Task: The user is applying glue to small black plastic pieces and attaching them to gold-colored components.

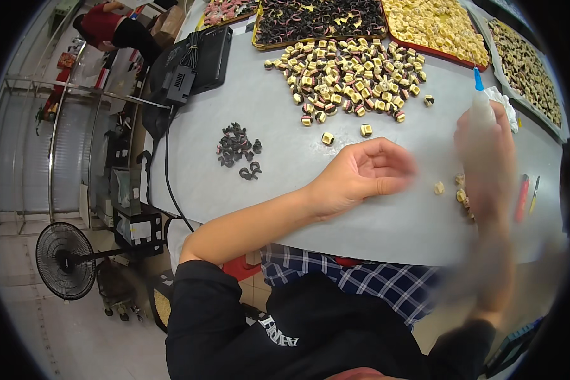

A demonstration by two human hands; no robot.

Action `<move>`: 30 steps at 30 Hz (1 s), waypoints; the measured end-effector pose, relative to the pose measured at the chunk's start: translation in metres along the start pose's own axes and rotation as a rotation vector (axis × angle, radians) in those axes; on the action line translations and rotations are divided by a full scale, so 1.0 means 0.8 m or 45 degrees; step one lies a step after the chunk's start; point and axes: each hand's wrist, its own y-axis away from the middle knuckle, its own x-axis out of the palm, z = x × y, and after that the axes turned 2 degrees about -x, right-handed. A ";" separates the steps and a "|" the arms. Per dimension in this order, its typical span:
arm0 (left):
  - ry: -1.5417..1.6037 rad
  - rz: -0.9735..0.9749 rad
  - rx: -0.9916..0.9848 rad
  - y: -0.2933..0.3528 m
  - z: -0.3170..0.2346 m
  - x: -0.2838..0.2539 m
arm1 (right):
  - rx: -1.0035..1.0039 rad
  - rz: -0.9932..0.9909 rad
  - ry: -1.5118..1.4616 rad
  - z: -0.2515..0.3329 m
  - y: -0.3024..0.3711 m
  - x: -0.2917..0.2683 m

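My right hand, blurred by motion, grips a whitish squeeze bottle with a blue needle tip pointing away from me. In the middle of the table, my left hand is loosely curled, thumb close to the fingers. Its fingertips are smeared, and anything small between them cannot be made out. Beyond it lie two small cream-and-black pieces, in front of a large heap of similar pieces. A few cream pieces sit beside my right wrist, partly hidden by it.
Small black curved parts form a pile at left. Trays of black parts, cream parts and mixed pieces line the far side. A red-handled tool lies at right. A black device with cable stands far left; a fan is off the table.
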 end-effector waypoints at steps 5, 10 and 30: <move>0.015 0.000 -0.033 0.001 -0.002 0.000 | -0.001 -0.092 -0.153 0.005 -0.003 0.008; 0.023 0.003 -0.080 0.001 -0.003 0.002 | 0.049 -0.088 -0.195 0.004 -0.004 0.006; 0.054 0.025 -0.085 0.002 -0.001 0.001 | 0.182 -0.148 -0.586 0.000 -0.002 0.000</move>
